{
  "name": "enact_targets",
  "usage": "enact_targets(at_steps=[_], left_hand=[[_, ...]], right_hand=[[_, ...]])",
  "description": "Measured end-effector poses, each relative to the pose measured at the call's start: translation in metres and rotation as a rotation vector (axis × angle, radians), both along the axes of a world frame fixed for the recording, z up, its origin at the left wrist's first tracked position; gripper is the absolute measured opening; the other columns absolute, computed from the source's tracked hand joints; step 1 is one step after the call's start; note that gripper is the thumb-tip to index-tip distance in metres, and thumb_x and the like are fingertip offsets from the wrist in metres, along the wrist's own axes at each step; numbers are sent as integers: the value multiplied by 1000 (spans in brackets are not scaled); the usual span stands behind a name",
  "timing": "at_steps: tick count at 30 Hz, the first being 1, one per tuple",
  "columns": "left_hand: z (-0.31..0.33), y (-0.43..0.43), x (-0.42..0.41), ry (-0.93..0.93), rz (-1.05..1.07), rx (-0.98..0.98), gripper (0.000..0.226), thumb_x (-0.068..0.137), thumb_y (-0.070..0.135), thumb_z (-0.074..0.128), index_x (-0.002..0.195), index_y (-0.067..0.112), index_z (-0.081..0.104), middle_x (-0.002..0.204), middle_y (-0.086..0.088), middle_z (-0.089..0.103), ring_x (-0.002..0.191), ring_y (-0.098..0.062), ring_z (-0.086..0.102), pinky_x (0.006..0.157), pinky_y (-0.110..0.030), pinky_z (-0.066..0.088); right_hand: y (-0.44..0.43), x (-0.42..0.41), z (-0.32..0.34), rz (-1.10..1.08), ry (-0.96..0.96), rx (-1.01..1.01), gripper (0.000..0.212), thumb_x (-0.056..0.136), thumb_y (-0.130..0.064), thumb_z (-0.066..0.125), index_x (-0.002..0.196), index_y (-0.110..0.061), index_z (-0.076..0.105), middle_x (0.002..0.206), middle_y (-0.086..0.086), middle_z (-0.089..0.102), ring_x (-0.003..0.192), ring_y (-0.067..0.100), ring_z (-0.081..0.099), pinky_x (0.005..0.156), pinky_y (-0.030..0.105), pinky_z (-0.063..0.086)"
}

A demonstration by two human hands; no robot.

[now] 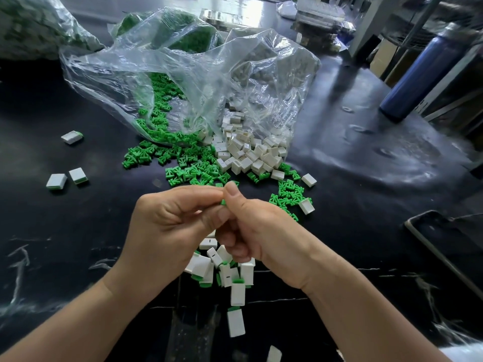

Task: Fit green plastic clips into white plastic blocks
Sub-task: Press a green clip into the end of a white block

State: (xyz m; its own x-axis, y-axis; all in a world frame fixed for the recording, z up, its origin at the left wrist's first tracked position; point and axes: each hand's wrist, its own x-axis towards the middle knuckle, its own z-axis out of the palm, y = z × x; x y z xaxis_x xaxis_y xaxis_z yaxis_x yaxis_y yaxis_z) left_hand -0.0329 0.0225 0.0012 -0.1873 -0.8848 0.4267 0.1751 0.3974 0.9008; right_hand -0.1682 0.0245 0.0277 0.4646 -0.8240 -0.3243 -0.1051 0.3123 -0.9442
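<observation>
So both my hands were up in the middle of the frame, forearms coming in from the bottom corners and meeting over the black table [78, 244]. My left hand [167, 223] was curled over, knuckles toward the camera, fingertips pointing right. My right hand [261, 231] came in against it with the thumb sticking up and the other fingers folded under. Between the two sets of fingertips I was pinching a green clip [223, 202], both hands closed on it, and only a tiny sliver of green showed. There was a bit of white just under my left fingers, but I honestly couldn't tell if that was a block I held or part of the pile below.

Right under my wrists, lower centre, sat a heap of finished pieces [227, 270]: white boxes with a green lip poking out of one end, a couple trailing toward the bottom edge. Three more of those lay at the left of the frame.

Above my hands the loose green clips [183, 163] were spilled out beside the white blocks [245, 152], the two piles touching, both pouring from a crumpled clear bag [183, 74]. Some clips and blocks had strayed to the right. A blue bottle [418, 74] stood at the upper right.
</observation>
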Motion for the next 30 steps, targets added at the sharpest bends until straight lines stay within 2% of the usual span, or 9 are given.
enact_targets(at_steps=[3,5,11,15,18,21,27,29,30], left_hand=[[2,1,-1,7,-34,3,13,77,9,70,89,5,71,63,-16,64,51,-30,64,50,-34,54],[4,1,-1,-9,-11,-9,19,75,8,65,93,8,70,68,-15,66,55,-24,66,53,-26,54],[7,-1,3,-48,-44,2,23,73,7,62,94,9,68,79,-11,69,62,-17,68,57,-20,54],[8,-4,9,-47,-60,25,21,70,14,63,89,16,71,79,-12,71,66,-29,67,58,-31,57],[9,-4,11,-79,-83,14,19,68,8,72,86,13,70,84,-5,73,69,-30,66,61,-30,57],[9,-4,10,-85,-73,22,25,67,13,74,91,12,70,89,0,74,71,-31,66,62,-32,57],[8,-4,10,-90,-72,3,25,68,22,73,91,11,70,86,-9,72,68,-30,67,59,-32,57],[7,-5,9,-68,-112,17,17,69,17,70,85,10,70,81,-14,69,64,-28,67,59,-27,57],[6,-6,9,-59,-132,25,17,71,18,68,85,8,70,83,-15,67,62,-26,67,59,-26,56]], right_hand=[[0,-1,0,-7,-22,-17,45,73,-59,33,65,-17,45,52,-9,38,48,6,30,47,19,25],[0,-1,1,-17,-44,-42,42,76,-56,34,61,-18,46,52,-9,34,48,6,26,46,17,23],[0,1,0,-2,-31,-85,41,76,-55,33,66,-17,45,54,-8,29,48,6,23,44,15,22],[0,0,0,19,-8,-99,43,76,-55,31,65,-16,47,56,-6,28,49,6,22,45,15,22],[1,1,0,36,-2,-105,44,75,-55,30,67,-15,46,57,-6,27,49,6,22,44,15,22],[1,1,0,36,-17,-101,44,74,-55,31,67,-15,47,54,-9,28,48,6,21,45,16,22],[1,0,0,40,-38,-80,45,73,-57,32,67,-15,47,55,-7,27,49,6,22,45,17,20],[-1,-1,-2,62,-37,-36,54,76,-59,34,71,-9,52,55,-9,32,51,7,25,47,17,23],[-2,-2,-3,77,-47,-6,66,80,-62,34,82,1,55,57,-8,33,53,7,26,48,18,24]])
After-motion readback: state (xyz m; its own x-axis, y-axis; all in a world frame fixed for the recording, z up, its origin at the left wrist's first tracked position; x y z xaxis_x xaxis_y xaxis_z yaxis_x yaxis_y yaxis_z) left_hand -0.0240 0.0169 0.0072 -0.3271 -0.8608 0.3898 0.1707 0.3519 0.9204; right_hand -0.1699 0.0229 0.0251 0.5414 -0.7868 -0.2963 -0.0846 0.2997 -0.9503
